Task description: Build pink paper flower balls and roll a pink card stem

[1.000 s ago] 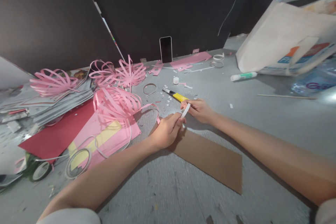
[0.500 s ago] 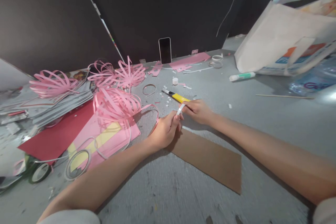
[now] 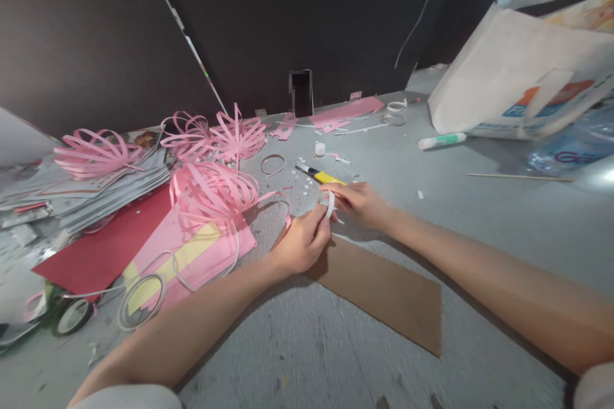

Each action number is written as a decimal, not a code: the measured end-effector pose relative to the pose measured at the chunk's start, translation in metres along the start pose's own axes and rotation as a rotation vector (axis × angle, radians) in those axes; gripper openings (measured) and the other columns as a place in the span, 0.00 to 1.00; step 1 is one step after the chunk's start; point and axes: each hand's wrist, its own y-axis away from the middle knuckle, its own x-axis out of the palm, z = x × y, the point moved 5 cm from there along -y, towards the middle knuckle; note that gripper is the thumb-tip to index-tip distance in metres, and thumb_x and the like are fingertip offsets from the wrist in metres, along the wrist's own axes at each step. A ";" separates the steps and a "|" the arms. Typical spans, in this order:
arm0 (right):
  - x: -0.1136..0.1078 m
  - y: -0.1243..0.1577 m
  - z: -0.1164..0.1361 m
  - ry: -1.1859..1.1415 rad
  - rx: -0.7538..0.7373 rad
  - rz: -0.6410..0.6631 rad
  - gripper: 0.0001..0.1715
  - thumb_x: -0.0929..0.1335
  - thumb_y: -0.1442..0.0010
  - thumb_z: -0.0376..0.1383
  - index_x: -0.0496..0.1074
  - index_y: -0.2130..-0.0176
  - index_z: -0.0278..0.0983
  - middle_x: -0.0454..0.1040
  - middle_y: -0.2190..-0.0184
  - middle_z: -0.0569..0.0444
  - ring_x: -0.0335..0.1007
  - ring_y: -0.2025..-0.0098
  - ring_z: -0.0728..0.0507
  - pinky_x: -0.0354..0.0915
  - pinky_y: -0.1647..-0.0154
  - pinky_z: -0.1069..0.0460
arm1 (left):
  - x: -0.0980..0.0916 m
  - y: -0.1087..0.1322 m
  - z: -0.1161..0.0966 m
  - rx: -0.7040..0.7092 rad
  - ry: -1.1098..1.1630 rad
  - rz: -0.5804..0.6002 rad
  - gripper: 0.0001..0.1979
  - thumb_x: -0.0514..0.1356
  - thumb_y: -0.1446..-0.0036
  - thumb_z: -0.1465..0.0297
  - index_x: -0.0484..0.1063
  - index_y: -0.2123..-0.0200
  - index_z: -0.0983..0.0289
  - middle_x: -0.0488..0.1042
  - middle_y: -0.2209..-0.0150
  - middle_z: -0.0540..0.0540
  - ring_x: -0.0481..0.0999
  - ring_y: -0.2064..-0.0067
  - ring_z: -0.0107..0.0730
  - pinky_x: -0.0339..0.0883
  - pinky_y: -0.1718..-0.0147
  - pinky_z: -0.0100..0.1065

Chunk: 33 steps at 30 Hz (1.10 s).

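My left hand [image 3: 301,243] and my right hand [image 3: 361,202] meet over the top end of a brown cardboard sheet [image 3: 384,291]. Both pinch a short white strip [image 3: 330,204] that stands between their fingertips, the left from below, the right from above. A yellow utility knife [image 3: 320,174] lies on the grey table just beyond my right hand. A looped pink paper ornament [image 3: 213,190] sits to the left of my left hand, with a pink strip curling from it toward the hands.
Pink and red sheets [image 3: 144,246], tape rings [image 3: 141,297] and stacked papers [image 3: 81,188] crowd the left. More pink ornaments [image 3: 235,134] lie behind. A phone [image 3: 301,92] leans on the dark wall. A glue stick [image 3: 439,139], white bag [image 3: 522,70], thin stick [image 3: 518,176] and water bottle [image 3: 570,147] are right.
The white strip has turned from leaning right to nearly upright and bent over, as both hands shifted slightly left and closer together.
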 end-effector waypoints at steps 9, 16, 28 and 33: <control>0.000 0.001 -0.002 -0.018 0.005 -0.009 0.20 0.62 0.23 0.36 0.72 0.37 0.41 0.80 0.71 0.55 0.73 0.72 0.45 0.65 0.66 0.51 | 0.000 0.001 0.000 -0.018 0.000 0.019 0.11 0.49 0.31 0.75 0.69 0.53 0.61 0.72 0.70 0.47 0.76 0.68 0.29 0.67 0.64 0.32; 0.001 0.001 -0.002 -0.011 0.004 0.016 0.20 0.61 0.22 0.36 0.72 0.37 0.40 0.82 0.70 0.54 0.74 0.70 0.45 0.66 0.64 0.51 | 0.000 0.000 -0.001 -0.012 0.013 0.015 0.10 0.48 0.25 0.69 0.68 0.54 0.61 0.72 0.69 0.48 0.76 0.68 0.28 0.68 0.63 0.32; 0.001 0.001 -0.003 0.002 -0.001 0.003 0.18 0.61 0.22 0.38 0.72 0.39 0.39 0.81 0.71 0.56 0.73 0.72 0.46 0.64 0.66 0.51 | 0.002 0.001 0.005 -0.048 0.033 0.014 0.15 0.46 0.21 0.63 0.70 0.51 0.61 0.78 0.59 0.53 0.79 0.61 0.30 0.71 0.57 0.34; 0.003 0.001 -0.004 -0.009 -0.006 0.012 0.19 0.60 0.22 0.38 0.71 0.38 0.39 0.79 0.73 0.57 0.72 0.73 0.46 0.63 0.65 0.51 | 0.002 0.002 0.006 -0.070 0.052 0.039 0.21 0.43 0.20 0.57 0.71 0.48 0.61 0.79 0.59 0.54 0.79 0.60 0.33 0.71 0.56 0.36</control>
